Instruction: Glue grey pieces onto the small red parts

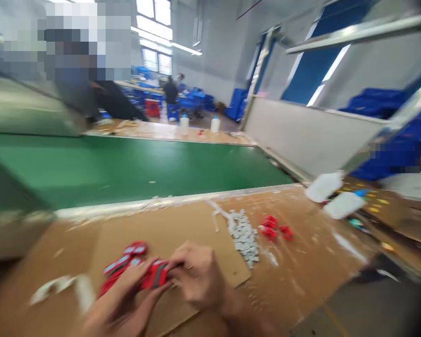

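A red part with a dark grey stripe and pale edges (157,273), perhaps a toy car body, is gripped between the thumb and fingers of my left hand (129,290). At its right end, my right hand (198,274) has its fingers pinched together; what lies between them is hidden. Just beyond my left hand, several similar red parts with light blue patches (128,256) lie together on the cardboard sheet (185,224). A pile of small grey pieces (244,236) is spread to the right of my right hand. Blur hides finer detail.
Small red pieces (269,228) lie right of the grey pile on the wooden table (294,281). White strips (82,290) curl at left. A green conveyor belt (161,164) runs beyond the table. White bottles (344,204) lie at right. A person (170,96) stands far back.
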The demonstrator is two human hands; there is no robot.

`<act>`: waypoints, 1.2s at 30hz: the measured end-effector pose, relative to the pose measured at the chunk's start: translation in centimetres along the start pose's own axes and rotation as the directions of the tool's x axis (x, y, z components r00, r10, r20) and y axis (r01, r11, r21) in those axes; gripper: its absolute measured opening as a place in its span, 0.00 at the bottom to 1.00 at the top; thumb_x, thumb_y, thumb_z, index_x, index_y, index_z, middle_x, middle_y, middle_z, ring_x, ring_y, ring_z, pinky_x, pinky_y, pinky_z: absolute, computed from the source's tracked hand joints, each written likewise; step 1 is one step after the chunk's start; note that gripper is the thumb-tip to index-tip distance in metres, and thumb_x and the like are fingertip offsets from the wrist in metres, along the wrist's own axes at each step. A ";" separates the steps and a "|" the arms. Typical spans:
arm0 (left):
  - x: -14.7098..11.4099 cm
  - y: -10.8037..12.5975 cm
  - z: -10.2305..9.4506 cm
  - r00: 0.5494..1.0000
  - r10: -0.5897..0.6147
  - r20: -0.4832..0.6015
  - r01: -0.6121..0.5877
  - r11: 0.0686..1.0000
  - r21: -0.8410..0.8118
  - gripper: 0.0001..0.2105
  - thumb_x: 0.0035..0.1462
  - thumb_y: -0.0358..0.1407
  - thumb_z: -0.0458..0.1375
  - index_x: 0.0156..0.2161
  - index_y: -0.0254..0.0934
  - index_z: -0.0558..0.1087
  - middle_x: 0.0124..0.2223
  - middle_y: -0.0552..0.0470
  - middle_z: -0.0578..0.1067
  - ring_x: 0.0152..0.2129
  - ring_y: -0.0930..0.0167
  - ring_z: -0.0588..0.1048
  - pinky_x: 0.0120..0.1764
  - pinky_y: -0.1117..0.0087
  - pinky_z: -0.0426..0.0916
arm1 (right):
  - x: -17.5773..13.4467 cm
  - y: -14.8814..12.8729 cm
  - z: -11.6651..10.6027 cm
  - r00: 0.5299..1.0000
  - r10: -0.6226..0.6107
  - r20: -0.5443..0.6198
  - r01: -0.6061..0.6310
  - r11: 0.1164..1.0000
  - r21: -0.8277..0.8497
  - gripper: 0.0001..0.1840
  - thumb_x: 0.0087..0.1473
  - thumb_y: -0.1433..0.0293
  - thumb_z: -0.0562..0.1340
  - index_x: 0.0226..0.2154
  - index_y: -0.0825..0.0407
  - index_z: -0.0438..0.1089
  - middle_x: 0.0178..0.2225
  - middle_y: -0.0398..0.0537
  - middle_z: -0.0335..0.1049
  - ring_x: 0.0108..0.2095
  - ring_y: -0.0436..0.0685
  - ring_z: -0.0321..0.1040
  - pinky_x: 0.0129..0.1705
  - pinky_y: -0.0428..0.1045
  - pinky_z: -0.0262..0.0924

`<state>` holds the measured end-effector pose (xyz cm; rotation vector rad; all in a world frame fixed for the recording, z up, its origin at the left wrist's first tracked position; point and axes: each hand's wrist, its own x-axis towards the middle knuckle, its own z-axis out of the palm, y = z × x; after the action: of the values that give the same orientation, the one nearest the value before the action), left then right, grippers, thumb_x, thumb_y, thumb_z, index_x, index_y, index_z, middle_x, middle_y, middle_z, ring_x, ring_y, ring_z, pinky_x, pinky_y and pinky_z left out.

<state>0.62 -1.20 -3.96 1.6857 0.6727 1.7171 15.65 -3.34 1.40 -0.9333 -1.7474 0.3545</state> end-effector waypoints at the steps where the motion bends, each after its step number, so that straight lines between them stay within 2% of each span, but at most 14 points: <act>1: -0.1 0.8 -0.7 1.000 0.019 0.005 -0.019 0.998 0.055 0.20 0.52 0.30 0.71 0.51 0.43 0.78 0.42 0.52 0.81 0.36 0.71 0.80 0.43 0.75 0.77 | 0.2 -0.3 -0.4 1.000 -0.002 -0.018 0.003 0.998 0.064 0.05 0.57 0.76 0.59 0.32 0.51 0.70 0.28 0.44 0.74 0.30 0.51 0.71 0.34 0.44 0.69; 4: 0.6 2.3 -0.9 0.999 0.032 0.029 -0.033 0.999 0.021 0.26 0.50 0.28 0.72 0.54 0.43 0.76 0.44 0.51 0.81 0.40 0.72 0.80 0.46 0.78 0.76 | 0.5 -0.4 -1.2 1.000 -0.007 -0.005 0.007 0.995 0.096 0.06 0.59 0.78 0.60 0.33 0.53 0.70 0.28 0.44 0.70 0.30 0.50 0.68 0.33 0.44 0.66; 8: 1.4 2.8 -0.1 0.997 -0.074 0.024 0.077 0.973 -0.217 0.20 0.54 0.36 0.70 0.53 0.41 0.77 0.50 0.46 0.80 0.47 0.68 0.79 0.50 0.74 0.76 | 0.0 -0.5 -1.3 0.993 -0.112 -0.024 0.111 0.993 -0.035 0.09 0.60 0.83 0.60 0.39 0.55 0.70 0.33 0.47 0.70 0.34 0.50 0.68 0.36 0.45 0.65; 10: 1.5 3.1 0.1 0.993 -0.115 0.030 0.119 0.948 -0.295 0.16 0.56 0.33 0.68 0.51 0.41 0.78 0.51 0.45 0.79 0.48 0.67 0.78 0.50 0.72 0.77 | -0.2 -0.6 -1.4 0.990 -0.140 -0.008 0.139 0.988 -0.072 0.11 0.59 0.84 0.61 0.40 0.55 0.70 0.34 0.48 0.71 0.36 0.51 0.68 0.38 0.46 0.65; 13: 1.5 3.3 0.1 0.988 -0.151 0.023 0.149 0.923 -0.355 0.18 0.54 0.30 0.69 0.51 0.41 0.78 0.50 0.45 0.80 0.48 0.67 0.79 0.50 0.72 0.76 | -0.2 -0.4 -1.8 0.987 -0.152 0.043 0.154 0.987 -0.052 0.12 0.58 0.85 0.61 0.41 0.56 0.70 0.34 0.49 0.71 0.36 0.52 0.67 0.37 0.46 0.65; 17: 1.5 3.3 0.1 0.984 -0.163 0.067 0.176 0.897 -0.406 0.15 0.53 0.30 0.70 0.47 0.40 0.80 0.48 0.44 0.80 0.48 0.63 0.79 0.49 0.68 0.78 | 0.0 -0.5 -2.2 0.982 -0.172 0.083 0.173 0.985 -0.009 0.12 0.58 0.86 0.60 0.41 0.56 0.70 0.34 0.49 0.70 0.36 0.53 0.66 0.36 0.48 0.65; 20: 1.4 3.3 0.2 0.986 -0.141 0.085 0.164 0.893 -0.419 0.13 0.55 0.30 0.69 0.46 0.42 0.80 0.48 0.44 0.81 0.49 0.61 0.79 0.49 0.64 0.78 | -0.1 -1.0 -2.1 0.982 -0.180 0.065 0.182 0.983 -0.036 0.13 0.58 0.86 0.59 0.41 0.56 0.70 0.34 0.50 0.70 0.35 0.53 0.65 0.35 0.48 0.64; 23: 1.2 3.2 0.4 0.986 -0.151 0.070 0.166 0.885 -0.435 0.12 0.56 0.30 0.68 0.46 0.43 0.80 0.47 0.45 0.81 0.49 0.61 0.79 0.50 0.64 0.77 | -0.3 -1.5 -1.8 0.985 -0.171 0.036 0.174 0.982 -0.079 0.13 0.58 0.87 0.58 0.41 0.56 0.69 0.34 0.50 0.70 0.35 0.53 0.65 0.35 0.48 0.63; 29: 0.8 2.9 0.7 0.977 -0.205 0.064 0.210 0.853 -0.478 0.10 0.57 0.31 0.68 0.44 0.42 0.79 0.45 0.47 0.80 0.49 0.61 0.79 0.50 0.66 0.76 | -0.2 -1.2 -1.5 0.990 -0.130 0.054 0.133 0.990 -0.046 0.12 0.59 0.85 0.58 0.40 0.55 0.69 0.33 0.48 0.70 0.34 0.52 0.66 0.35 0.47 0.64; 33: 0.5 2.6 0.9 0.962 -0.272 0.021 0.244 0.823 -0.514 0.07 0.58 0.32 0.67 0.43 0.41 0.78 0.46 0.47 0.79 0.47 0.61 0.80 0.47 0.65 0.77 | -0.3 -0.9 -1.1 0.984 -0.173 -0.030 0.171 0.983 -0.061 0.13 0.58 0.86 0.60 0.42 0.56 0.70 0.35 0.51 0.70 0.36 0.54 0.67 0.37 0.48 0.66; 36: 0.2 2.7 1.2 0.956 -0.295 0.008 0.255 0.814 -0.522 0.07 0.57 0.32 0.67 0.41 0.40 0.77 0.46 0.46 0.79 0.47 0.61 0.80 0.45 0.66 0.78 | -0.4 -1.0 -0.9 0.988 -0.150 -0.044 0.147 0.987 -0.072 0.14 0.57 0.86 0.59 0.42 0.54 0.70 0.34 0.50 0.70 0.36 0.54 0.67 0.36 0.49 0.66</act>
<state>1.61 -2.92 -1.79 1.0935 0.4055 1.5735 16.13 -4.44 2.11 -0.8471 -1.7805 0.1739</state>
